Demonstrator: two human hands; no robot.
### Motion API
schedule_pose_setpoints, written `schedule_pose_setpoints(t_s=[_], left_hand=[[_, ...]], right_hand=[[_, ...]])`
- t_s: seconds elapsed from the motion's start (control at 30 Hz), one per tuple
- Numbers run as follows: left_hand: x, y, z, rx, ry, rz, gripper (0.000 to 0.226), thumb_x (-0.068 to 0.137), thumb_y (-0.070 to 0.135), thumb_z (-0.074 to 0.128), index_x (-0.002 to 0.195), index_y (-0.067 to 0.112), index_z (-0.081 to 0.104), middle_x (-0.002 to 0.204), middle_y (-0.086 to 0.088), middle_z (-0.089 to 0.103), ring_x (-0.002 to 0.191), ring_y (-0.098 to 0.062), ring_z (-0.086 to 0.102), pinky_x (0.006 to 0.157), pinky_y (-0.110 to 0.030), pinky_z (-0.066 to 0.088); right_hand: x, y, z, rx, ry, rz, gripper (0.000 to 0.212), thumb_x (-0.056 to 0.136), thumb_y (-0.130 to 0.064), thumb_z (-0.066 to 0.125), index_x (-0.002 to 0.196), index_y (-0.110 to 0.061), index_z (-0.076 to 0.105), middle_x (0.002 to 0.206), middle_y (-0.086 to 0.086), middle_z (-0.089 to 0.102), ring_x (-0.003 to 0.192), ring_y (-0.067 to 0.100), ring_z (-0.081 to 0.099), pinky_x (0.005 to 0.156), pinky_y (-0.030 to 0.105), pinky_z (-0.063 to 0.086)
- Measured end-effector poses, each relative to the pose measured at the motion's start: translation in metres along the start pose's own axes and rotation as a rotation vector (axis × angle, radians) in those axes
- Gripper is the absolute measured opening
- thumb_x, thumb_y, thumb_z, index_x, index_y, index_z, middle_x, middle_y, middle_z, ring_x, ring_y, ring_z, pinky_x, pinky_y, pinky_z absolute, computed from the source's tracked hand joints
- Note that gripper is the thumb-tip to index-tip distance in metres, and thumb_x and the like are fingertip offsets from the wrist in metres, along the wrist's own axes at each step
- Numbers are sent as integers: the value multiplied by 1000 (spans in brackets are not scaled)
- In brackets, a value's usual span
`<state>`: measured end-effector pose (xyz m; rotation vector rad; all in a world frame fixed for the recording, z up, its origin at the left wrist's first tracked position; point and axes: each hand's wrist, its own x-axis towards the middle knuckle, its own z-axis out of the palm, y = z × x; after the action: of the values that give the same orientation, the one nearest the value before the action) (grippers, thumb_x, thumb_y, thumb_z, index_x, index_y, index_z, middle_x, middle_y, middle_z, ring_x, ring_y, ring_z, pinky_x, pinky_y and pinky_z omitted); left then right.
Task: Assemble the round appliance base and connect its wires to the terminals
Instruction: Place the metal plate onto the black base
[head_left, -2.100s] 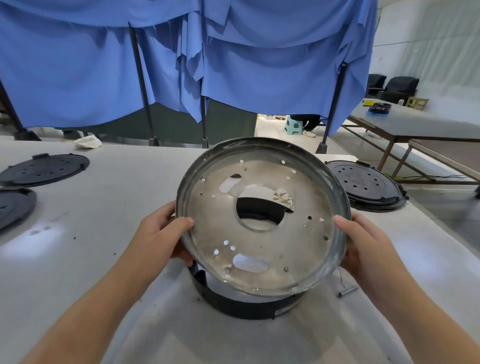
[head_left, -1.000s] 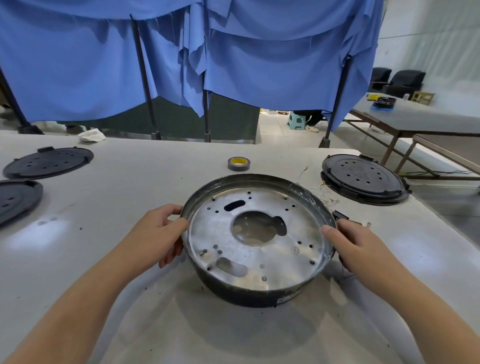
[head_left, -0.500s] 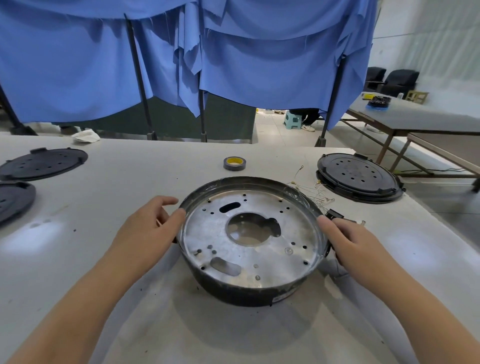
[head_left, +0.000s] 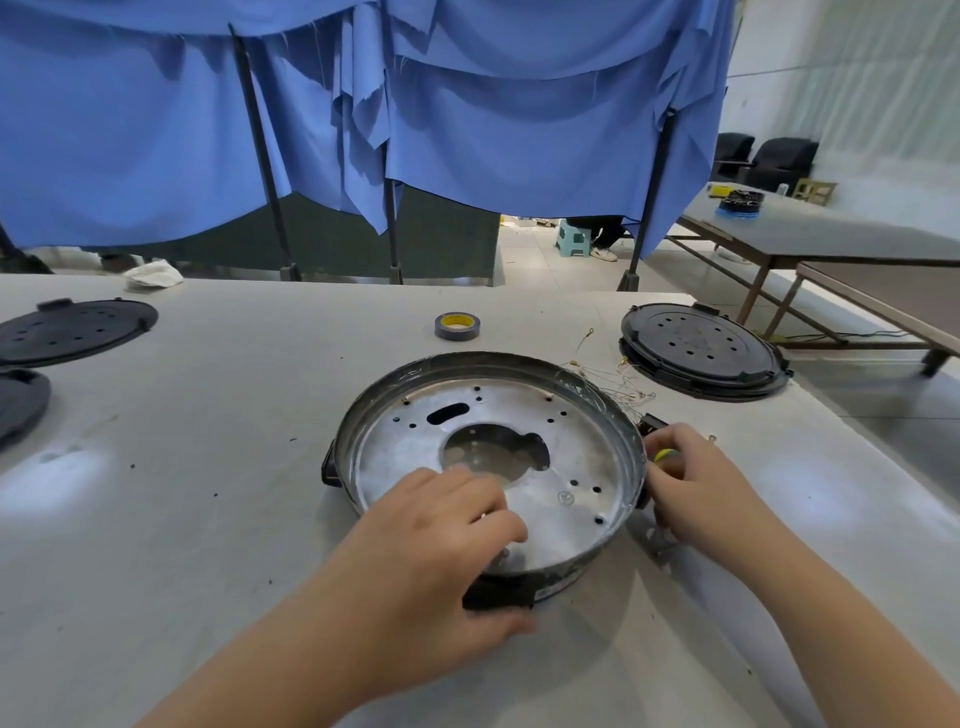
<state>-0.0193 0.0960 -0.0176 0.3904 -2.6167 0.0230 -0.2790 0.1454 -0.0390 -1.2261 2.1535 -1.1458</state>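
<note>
Gripping the base (head_left: 519, 431), left hand (head_left: 447, 525) hides its unreadable label.

Left hand (head_left: 441, 530) gripping round base's (head_left: 488, 467) near rim, right hand (head_left: 691, 483) pinching yellow-tipped piece (head_left: 663, 455) beside it

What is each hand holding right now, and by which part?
Left hand grips the round base by its near rim. Right hand curls its fingers around a small yellow-tipped item at the base's right edge; which part cannot be told.
</note>
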Motion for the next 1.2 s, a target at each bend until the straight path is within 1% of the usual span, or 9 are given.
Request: schedule_pose_setpoints(t_s=[0.1, 0.27, 0.43, 0.53, 0.63, 0.7, 0.8, 0.97, 1.2], left_hand=[[1, 0, 4, 21, -3, 15, 22, 73, 41, 73, 80, 23, 64, 79, 10, 56, 70, -12, 54, 59, -31, 47], [0, 0, 5, 7, -7, -18, 18, 76, 38, 72, 78, 23, 63, 80, 10, 55, 69, -12, 52, 59, -29, 45], [1, -5, -7, 3, 59, -59, 18, 82, 38, 63, 78, 20, 64, 81, 9, 56, 69, -13, 49, 61, -31, 45], [2, -8, -15, 83, 111, -59, 28, 80, 45, 65, 80, 18, 64, 82, 7, 59, 71, -16, 53, 65, -32, 45], [3, -10, -19, 209, 86, -54, 56, 67, 57, 74, 104, 17, 63, 90, 5, 61, 77, -20, 58, 72, -36, 45], [5, -9, -20, 303, 59, -57, 76, 59, 55, 81, 118, 15, 55, 94, 3, 61, 79, -22, 58, 74, -37, 43], [9, -6, -19, 348, 80, -52, 74, 59, 44, 80, 120, 14, 51, 94, 0, 60, 78, -25, 57, 71, -37, 44], [11, -9, -20, 259, 154, -68, 57, 67, 36, 75, 116, 14, 55, 92, 0, 60, 75, -24, 56, 62, -37, 49], [14, -24, -37, -17, 254, -262, 62, 61, 46, 72, 115, 29, 48, 97, 16, 57, 82, -6, 54, 66, -14, 41]], right_hand=[[0, -4, 1, 70, 3, 34, 11, 96, -16, 53, 106, -17, 52, 49, -3, 54, 34, 9, 51, 35, 21, 39], [-1, -13, 2, 376, -75, 216, 24, 95, -6, 54, 115, -18, 54, 65, 11, 59, 38, 14, 56, 39, 22, 48], [2, -22, -2, 642, -137, 214, 33, 96, 2, 47, 114, -23, 59, 61, 8, 62, 42, 16, 54, 39, 22, 47], [4, -33, -3, 722, -169, 204, 38, 96, 5, 42, 108, -26, 59, 53, 4, 61, 42, 15, 53, 38, 21, 46], [6, -42, -5, 770, -176, 202, 38, 96, 4, 42, 103, -27, 61, 60, 6, 58, 43, 13, 52, 37, 20, 46], [7, -47, -6, 798, -181, 214, 36, 96, 4, 42, 103, -25, 61, 59, 6, 57, 43, 13, 51, 37, 19, 46], [8, -50, -7, 812, -180, 224, 33, 96, 3, 42, 106, -22, 61, 55, 4, 58, 43, 12, 50, 37, 19, 46], [6, -57, -11, 834, -166, 184, 31, 96, 2, 43, 109, -18, 62, 57, 4, 61, 44, 12, 51, 37, 18, 46], [13, -99, -20, 908, -145, 101, 10, 95, -10, 56, 103, -8, 61, 74, 10, 62, 45, 11, 59, 42, 17, 50]])
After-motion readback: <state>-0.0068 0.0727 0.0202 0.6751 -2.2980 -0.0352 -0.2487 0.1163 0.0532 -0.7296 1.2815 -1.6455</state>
